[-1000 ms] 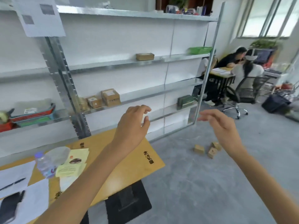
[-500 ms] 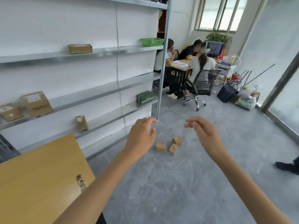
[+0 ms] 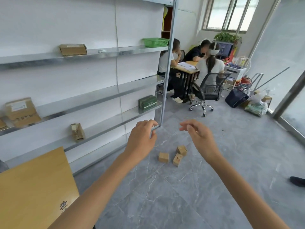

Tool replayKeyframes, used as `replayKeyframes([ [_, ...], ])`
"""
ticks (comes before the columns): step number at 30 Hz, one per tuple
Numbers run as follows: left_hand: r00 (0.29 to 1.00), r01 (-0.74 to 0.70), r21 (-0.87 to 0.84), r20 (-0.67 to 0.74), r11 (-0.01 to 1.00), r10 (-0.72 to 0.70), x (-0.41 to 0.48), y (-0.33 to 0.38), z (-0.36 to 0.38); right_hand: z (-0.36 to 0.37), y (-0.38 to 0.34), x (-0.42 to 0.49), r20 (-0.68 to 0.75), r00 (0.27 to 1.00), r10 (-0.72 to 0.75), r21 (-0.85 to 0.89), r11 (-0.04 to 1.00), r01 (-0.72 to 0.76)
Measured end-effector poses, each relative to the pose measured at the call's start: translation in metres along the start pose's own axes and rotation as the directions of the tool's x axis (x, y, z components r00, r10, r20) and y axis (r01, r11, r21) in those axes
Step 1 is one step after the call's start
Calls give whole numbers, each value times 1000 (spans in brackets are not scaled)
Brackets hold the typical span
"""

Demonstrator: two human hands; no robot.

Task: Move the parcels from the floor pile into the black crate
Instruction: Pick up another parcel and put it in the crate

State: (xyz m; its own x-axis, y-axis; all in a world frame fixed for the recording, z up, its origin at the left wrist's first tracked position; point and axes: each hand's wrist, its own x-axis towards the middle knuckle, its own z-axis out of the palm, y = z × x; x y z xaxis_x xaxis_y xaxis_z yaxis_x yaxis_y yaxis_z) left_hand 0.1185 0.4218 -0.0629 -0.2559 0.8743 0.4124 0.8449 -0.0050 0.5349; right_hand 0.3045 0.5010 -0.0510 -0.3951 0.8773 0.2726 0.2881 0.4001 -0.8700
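Near the foot of the rack's point(image 3: 115, 52) end post, three small brown parcels point(image 3: 163, 157) lay close together on the grey floor. Both hands hung in the air before the rack, the left hand point(image 3: 142, 142) nearer the post and the right hand point(image 3: 200, 138) farther out. Each had fingers loosely curled, holding nothing.

Grey marbled tile floor point(image 3: 181, 204). White-backed metal shelving point(image 3: 99, 52) lines the wall. Beyond the shelving's end post stand a desk point(image 3: 189, 67) and a black office chair point(image 3: 208, 93). A daylit window point(image 3: 231, 12) is farther beyond the shelving. A wooden counter point(image 3: 33, 187) sits below the shelving.
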Motion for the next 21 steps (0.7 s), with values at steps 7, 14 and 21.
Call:
replayKeyframes([
  [7,999,25,-4,36,1000,-24,78,-62,20,19,41,86,-26,995,91,-49,995,-92],
  [14,993,50,-44,113,998,-45,153,-108,62,24,92,146,-91,972,217,-26,975,-220],
  [21,967,72,-78,251,994,-51,216,-124,138,16,156,195,-105,938,329,-19,943,-333],
])
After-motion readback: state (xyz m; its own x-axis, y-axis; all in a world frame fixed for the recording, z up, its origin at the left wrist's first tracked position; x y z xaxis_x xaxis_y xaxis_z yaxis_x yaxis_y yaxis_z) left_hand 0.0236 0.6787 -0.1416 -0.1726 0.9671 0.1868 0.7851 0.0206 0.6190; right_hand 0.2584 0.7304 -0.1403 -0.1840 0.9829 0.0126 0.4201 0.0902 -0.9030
